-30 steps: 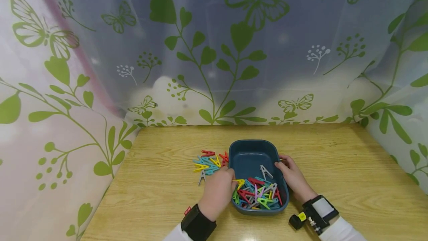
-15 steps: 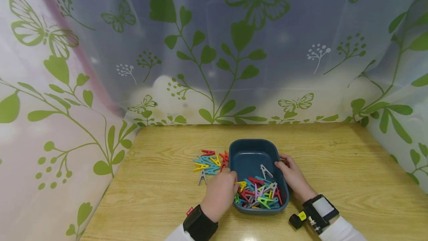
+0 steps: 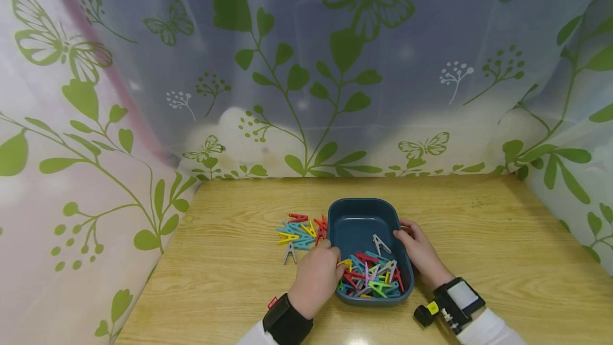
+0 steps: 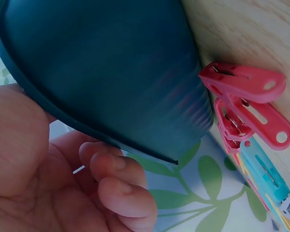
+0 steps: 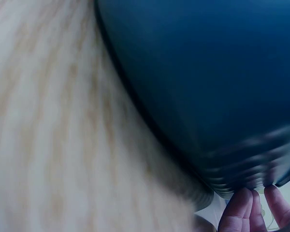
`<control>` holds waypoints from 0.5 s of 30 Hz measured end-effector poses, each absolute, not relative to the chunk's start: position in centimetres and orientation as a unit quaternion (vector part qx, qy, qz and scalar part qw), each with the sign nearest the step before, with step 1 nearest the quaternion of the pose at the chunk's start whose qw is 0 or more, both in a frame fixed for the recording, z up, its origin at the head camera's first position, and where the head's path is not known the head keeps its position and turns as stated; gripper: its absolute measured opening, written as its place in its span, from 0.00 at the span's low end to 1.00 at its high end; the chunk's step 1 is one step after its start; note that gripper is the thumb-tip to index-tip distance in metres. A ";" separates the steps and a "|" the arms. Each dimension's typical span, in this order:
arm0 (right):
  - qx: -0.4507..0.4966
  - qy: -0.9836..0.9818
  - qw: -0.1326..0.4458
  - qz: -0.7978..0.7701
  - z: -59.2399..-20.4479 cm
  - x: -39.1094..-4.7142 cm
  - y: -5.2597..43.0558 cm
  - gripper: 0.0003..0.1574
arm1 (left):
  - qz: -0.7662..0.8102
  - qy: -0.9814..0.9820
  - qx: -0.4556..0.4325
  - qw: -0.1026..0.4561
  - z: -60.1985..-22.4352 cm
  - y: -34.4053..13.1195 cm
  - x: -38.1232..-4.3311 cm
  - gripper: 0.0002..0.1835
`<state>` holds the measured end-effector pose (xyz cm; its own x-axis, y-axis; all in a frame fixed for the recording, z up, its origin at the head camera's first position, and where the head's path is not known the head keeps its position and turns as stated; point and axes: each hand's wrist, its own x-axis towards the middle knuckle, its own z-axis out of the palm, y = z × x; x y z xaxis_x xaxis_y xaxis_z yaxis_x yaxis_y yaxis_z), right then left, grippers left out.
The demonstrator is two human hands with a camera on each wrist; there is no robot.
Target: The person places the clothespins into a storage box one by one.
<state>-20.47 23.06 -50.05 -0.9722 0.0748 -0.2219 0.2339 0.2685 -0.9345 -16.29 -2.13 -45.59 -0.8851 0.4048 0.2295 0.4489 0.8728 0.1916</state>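
Observation:
A dark blue plastic tub (image 3: 354, 228) stands on the table, its near half holding a heap of coloured clothespins (image 3: 378, 277). My left hand (image 3: 316, 276) is at the tub's left rim, thumb and index finger reaching over it to a yellow clothespin (image 3: 346, 263). In the left wrist view the other fingers (image 4: 123, 193) curl outside the rim, while the tips of thumb and index are hidden behind the wall. At the right side my right hand (image 3: 421, 254) grips the tub, thumb over the rim and fingers (image 5: 237, 208) against the outer wall.
Left of the tub lies a loose pile of clothespins (image 3: 300, 236), red, yellow, blue and grey. One grey clothespin (image 3: 381, 245) is apart from the heap inside the tub. A patterned curtain (image 3: 306, 68) borders the wooden table (image 3: 230, 281) at the back and sides.
My left hand has moved slightly right and toward me along the rim, and the yellow clothespin at its fingertips has shifted with it. The right hand and tub have stayed nearly in place.

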 end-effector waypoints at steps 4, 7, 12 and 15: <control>0.101 0.793 0.068 -0.597 -50.0 -20.5 23.0 0.36 | -0.126 -0.962 -0.224 0.093 -45.8 -2.2 -16.3 0.15; 0.101 0.792 0.069 -0.598 -50.0 -20.5 23.1 0.37 | -0.132 -0.961 -0.226 0.090 -45.8 -2.2 -16.3 0.15; 0.100 0.792 0.072 -0.598 -50.1 -20.5 23.1 0.37 | -0.167 -0.956 -0.227 0.085 -45.9 -2.5 -16.5 0.13; 0.100 0.792 0.072 -0.598 -50.1 -20.5 23.2 0.37 | -0.195 -0.950 -0.221 0.101 -45.6 -3.0 -16.8 0.12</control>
<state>-20.53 23.15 -50.14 -0.9694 0.0722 -0.2347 0.2455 0.2646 -0.9326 -16.82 -3.00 -45.62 -0.8820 0.3801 0.2785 0.4590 0.8266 0.3257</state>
